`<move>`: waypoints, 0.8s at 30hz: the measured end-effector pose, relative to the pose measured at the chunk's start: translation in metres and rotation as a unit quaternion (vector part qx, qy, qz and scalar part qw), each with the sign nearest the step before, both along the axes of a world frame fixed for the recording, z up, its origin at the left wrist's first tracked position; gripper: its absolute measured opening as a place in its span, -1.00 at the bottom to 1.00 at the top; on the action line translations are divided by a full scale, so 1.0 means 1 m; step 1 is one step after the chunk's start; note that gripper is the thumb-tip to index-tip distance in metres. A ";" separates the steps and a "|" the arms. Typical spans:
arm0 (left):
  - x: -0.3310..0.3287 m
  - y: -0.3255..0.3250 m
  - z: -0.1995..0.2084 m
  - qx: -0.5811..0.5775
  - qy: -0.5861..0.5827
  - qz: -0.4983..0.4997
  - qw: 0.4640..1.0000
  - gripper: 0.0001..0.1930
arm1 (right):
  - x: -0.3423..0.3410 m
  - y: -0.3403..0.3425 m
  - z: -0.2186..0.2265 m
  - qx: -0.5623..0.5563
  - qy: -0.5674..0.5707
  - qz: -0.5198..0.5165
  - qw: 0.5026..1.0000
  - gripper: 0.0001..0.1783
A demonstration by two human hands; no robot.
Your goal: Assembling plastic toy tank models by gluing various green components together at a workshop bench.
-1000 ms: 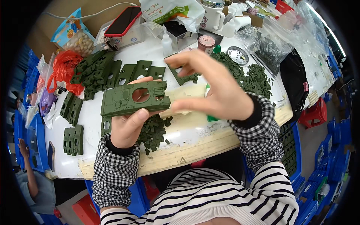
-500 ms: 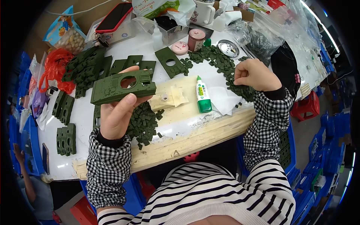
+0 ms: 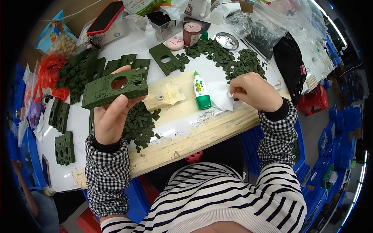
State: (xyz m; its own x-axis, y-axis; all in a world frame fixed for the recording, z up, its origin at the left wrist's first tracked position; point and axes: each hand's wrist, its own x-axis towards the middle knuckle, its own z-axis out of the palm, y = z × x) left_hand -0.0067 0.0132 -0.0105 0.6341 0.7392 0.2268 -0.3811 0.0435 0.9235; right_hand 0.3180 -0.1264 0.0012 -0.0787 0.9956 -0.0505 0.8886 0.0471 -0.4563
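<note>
My left hand (image 3: 110,122) grips a dark green plastic toy tank hull (image 3: 99,90) with a round hole, tilted up above the table, thumb along its near edge. My right hand (image 3: 254,91) has its fingertips pinched together at the right edge of a white paper sheet (image 3: 219,97). What lies between those fingertips is too small to make out; a dark speck shows just below them. Between the hands a white and green glue bottle (image 3: 202,95) lies on the board, beside a tan taped block (image 3: 165,97) with a small ring on it.
Small flat green pieces are heaped (image 3: 138,126) under my left wrist, and rounder ones (image 3: 229,60) lie at the back right. More green hulls (image 3: 77,72) are stacked at the left. A pink tin (image 3: 191,34) and a round metal lid (image 3: 227,41) stand behind.
My right hand has come down and nearer, from over the round green pieces to the paper's edge. My left hand still holds the hull. The whole view has shifted slightly.
</note>
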 end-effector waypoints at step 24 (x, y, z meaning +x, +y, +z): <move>-0.011 0.020 -0.019 0.022 -0.063 -0.035 0.997 -0.55 | -0.001 -0.007 -0.030 0.103 0.000 0.045 0.994 -0.90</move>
